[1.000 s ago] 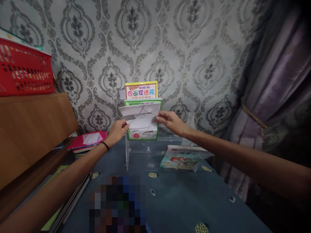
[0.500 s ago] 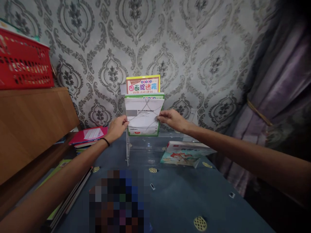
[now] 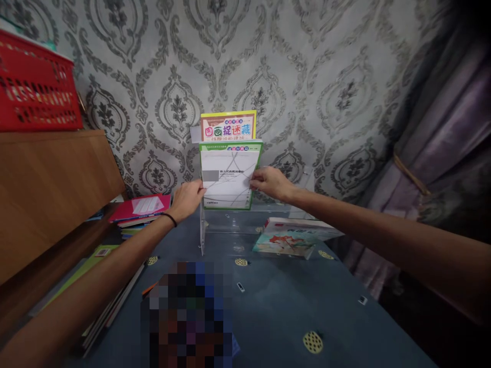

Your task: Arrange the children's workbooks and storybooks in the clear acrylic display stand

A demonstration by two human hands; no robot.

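A thin white booklet (image 3: 229, 184) with a grey block and thin curved lines on its cover stands upright between my hands. My left hand (image 3: 187, 198) pinches its left edge, and my right hand (image 3: 271, 182) grips the right edge, fingers closed. Directly behind the booklet is a green-bordered book (image 3: 215, 146), mostly covered by it. Farther back and higher rises a yellow-edged picture book (image 3: 228, 128) with colourful Chinese characters. These stand at a clear plastic rack (image 3: 202, 237), whose steps are partly hidden.
A book with a painted cover (image 3: 286, 243) leans at the rack's lower right. Left lie a pink folder on a stack (image 3: 140, 207) and more books (image 3: 92, 271). A red basket (image 3: 38, 82) sits on a wooden cabinet (image 3: 57, 189). A pixelated item (image 3: 187, 317) is in front.
The white booklet has come down slightly against the green-bordered book, covering a red mark near its bottom. Both hands keep their hold. The whole view has shifted a little.
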